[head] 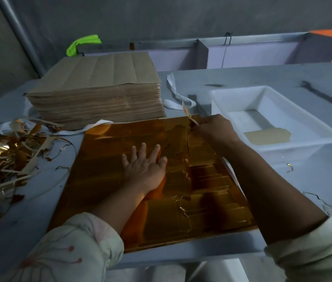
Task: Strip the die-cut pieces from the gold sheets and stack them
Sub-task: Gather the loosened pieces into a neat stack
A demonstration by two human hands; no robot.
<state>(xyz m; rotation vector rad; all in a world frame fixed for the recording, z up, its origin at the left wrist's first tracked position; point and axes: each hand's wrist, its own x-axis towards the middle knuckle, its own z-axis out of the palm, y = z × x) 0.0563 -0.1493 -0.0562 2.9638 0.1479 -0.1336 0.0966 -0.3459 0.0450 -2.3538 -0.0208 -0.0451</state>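
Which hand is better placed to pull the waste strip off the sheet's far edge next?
Right. The right hand pinches the strip at the far edge of the gold sheet; the left hand lies flat on the sheet, steadying it.

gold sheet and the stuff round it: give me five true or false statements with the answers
1. The left hand lies flat on the gold sheet. True.
2. The right hand is idle and holds nothing. False: it pinches a strip at the sheet's far edge.
3. The white tray holds nothing. False: a pale piece lies in it.
4. The scrap pile lies left of the sheet. True.
5. The brown stack sits beyond the sheet. True.
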